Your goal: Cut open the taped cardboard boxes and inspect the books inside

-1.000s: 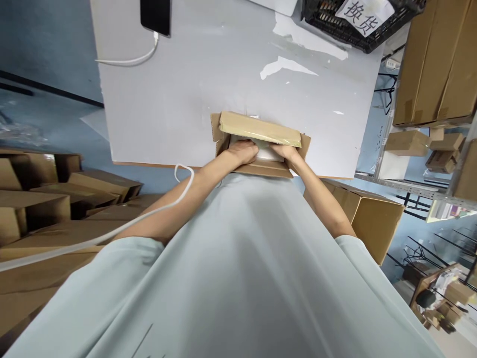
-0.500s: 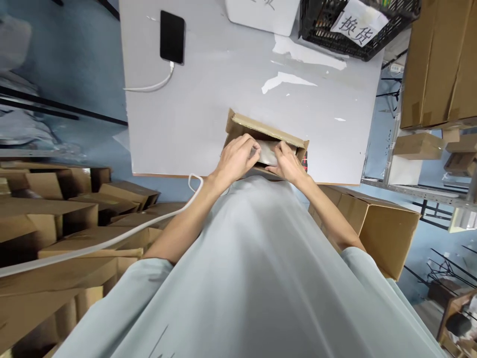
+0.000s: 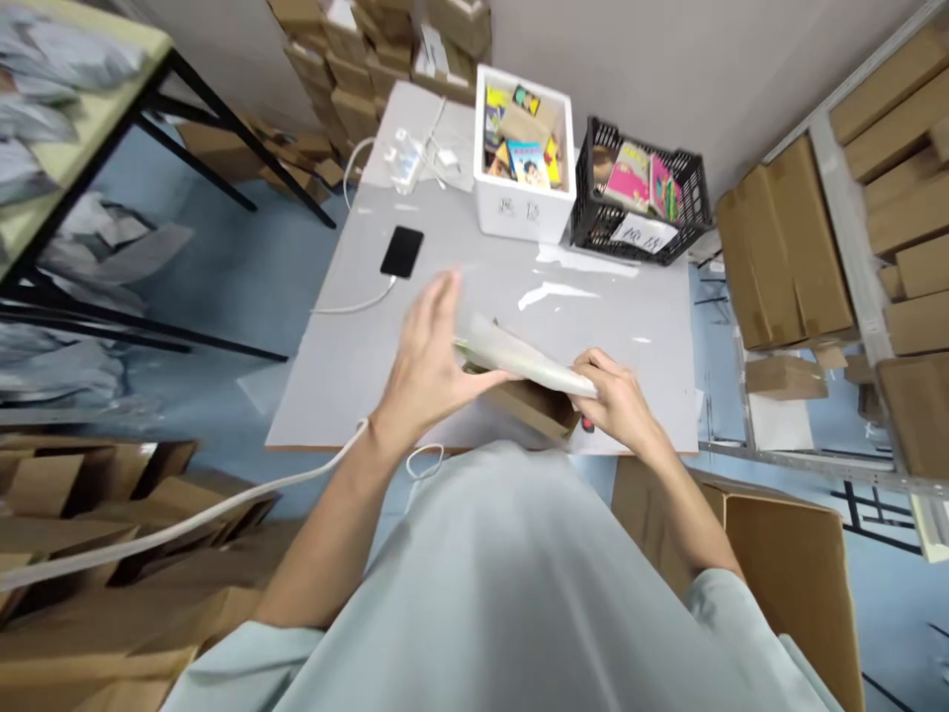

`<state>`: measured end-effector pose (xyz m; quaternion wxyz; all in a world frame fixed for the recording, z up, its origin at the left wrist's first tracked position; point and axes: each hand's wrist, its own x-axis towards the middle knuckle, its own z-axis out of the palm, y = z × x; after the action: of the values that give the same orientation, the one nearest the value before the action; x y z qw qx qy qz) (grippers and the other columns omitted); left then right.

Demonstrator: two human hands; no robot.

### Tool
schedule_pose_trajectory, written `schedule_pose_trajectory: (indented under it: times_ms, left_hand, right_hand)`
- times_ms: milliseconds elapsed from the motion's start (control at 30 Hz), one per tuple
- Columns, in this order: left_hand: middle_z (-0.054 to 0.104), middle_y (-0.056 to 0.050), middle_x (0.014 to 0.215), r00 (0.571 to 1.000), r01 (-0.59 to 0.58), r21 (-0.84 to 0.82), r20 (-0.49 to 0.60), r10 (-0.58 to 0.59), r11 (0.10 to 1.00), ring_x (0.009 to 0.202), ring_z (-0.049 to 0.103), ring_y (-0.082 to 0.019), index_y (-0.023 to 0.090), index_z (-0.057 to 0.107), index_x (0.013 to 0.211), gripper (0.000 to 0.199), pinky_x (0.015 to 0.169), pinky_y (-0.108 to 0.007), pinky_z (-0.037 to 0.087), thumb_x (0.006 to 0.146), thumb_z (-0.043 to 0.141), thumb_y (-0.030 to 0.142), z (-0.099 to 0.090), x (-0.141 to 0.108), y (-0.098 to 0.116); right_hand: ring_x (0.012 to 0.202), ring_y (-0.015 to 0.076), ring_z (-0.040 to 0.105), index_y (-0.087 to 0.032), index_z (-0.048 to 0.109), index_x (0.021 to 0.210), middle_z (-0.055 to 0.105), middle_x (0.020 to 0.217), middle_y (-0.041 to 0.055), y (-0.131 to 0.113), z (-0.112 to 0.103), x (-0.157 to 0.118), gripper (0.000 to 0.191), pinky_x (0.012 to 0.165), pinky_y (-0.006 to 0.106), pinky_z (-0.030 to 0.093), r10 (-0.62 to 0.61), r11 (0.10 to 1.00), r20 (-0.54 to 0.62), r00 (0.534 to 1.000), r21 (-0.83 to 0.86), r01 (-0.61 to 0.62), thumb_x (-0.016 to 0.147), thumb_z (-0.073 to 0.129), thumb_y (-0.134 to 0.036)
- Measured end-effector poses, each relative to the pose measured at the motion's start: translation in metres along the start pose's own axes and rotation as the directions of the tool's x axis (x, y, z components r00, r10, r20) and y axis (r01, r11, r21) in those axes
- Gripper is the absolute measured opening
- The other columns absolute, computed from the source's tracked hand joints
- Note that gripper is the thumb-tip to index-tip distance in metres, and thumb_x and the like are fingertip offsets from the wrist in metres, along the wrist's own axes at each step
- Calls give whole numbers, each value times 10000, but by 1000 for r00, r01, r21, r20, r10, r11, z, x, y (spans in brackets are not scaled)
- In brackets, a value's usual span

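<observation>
A flat white package [image 3: 523,358], blurred by motion, is held tilted above a small open cardboard box [image 3: 530,405] at the table's near edge. My right hand [image 3: 612,396] pinches its right end between thumb and fingers. At the other end, my left hand [image 3: 430,361] is open, its fingers stretched upward and its thumb pointing toward the package's lower edge. Whether that thumb touches it I cannot tell. Much of the box lies hidden under the package. A small red and black thing [image 3: 588,424] shows beside my right hand.
A black phone [image 3: 401,252] on a white cable lies on the table [image 3: 348,366]. Behind stand a white bin [image 3: 523,210] and a black crate [image 3: 642,222] with books. Large cartons [image 3: 793,583] flank me on the floor; a white cable [image 3: 222,509] crosses my left forearm.
The flat white package has come up out of the cardboard box in my right hand. My left hand has opened and moved left and up. The view has tilted up, showing the containers' contents.
</observation>
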<state>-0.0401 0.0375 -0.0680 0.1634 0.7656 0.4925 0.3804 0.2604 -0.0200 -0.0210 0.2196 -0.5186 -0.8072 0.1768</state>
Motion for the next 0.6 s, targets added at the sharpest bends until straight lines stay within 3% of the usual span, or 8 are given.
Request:
schedule_pose_trajectory:
  times_ms: [67, 133, 233, 300, 400, 500, 600]
  left_hand:
    - [210, -204, 1947, 974, 101, -122, -190, -123, 987, 1803, 267, -432, 346, 43, 1879, 1412, 1444, -629, 347, 880, 998, 640, 3, 6, -3]
    - [272, -214, 1929, 919, 213, -381, -235, -317, 900, 1772, 366, -406, 350, 106, 1867, 1290, 1373, -596, 474, 929, 925, 687, 17, 11, -1]
    - [649, -250, 1670, 877, 328, -728, -2, -481, 602, 1541, 670, -419, 238, 542, 1656, 1028, 1192, -526, 641, 872, 877, 812, 47, 14, 12]
    - [821, -223, 1384, 853, 365, -802, 84, -515, 473, 1295, 809, -398, 176, 742, 1352, 877, 1047, -459, 701, 803, 900, 841, 60, 14, 25]
    - [866, -136, 1014, 817, 378, -770, 16, -577, 514, 935, 829, -320, 180, 788, 979, 678, 751, -347, 681, 806, 872, 831, 64, 12, 38]
    - [748, -71, 736, 851, 344, -687, -60, -522, 640, 692, 699, -242, 217, 668, 738, 653, 561, -303, 534, 900, 732, 846, 56, 14, 40]
    - [598, -36, 606, 854, 321, -638, -125, -506, 700, 598, 571, -195, 246, 521, 643, 718, 519, -301, 429, 967, 622, 879, 53, 19, 39]
  right_hand:
    - [904, 270, 811, -288, 830, 907, 819, 1040, 75, -1, -6, 2, 173, 808, 365, 666, 111, 983, -143, 983, 164, -87, 1006, 694, -324]
    - [961, 319, 847, -287, 852, 886, 866, 1038, 80, -3, -6, 4, 170, 864, 423, 701, 291, 906, -275, 916, 388, -171, 928, 797, -443]
    - [1072, 381, 882, -276, 911, 1014, 918, 1114, 90, -11, 6, 6, 348, 989, 515, 725, 541, 702, -321, 778, 681, -208, 803, 920, -552]
    - [1113, 397, 887, -255, 920, 1062, 923, 1163, 113, -17, 16, 6, 433, 1035, 546, 726, 615, 611, -309, 726, 769, -190, 779, 943, -581]
    - [1172, 409, 878, -215, 907, 1093, 911, 1228, 158, -20, 30, 3, 522, 1066, 546, 724, 647, 585, -326, 689, 792, -174, 775, 950, -627]
    - [1284, 404, 845, -188, 878, 1181, 890, 1293, 194, -15, 42, 2, 706, 1106, 526, 706, 642, 574, -329, 693, 805, -150, 829, 853, -799]
    - [1447, 365, 772, -217, 829, 1361, 835, 1458, 182, -8, 51, 4, 929, 1158, 508, 683, 659, 413, -223, 719, 906, -97, 914, 591, -996]
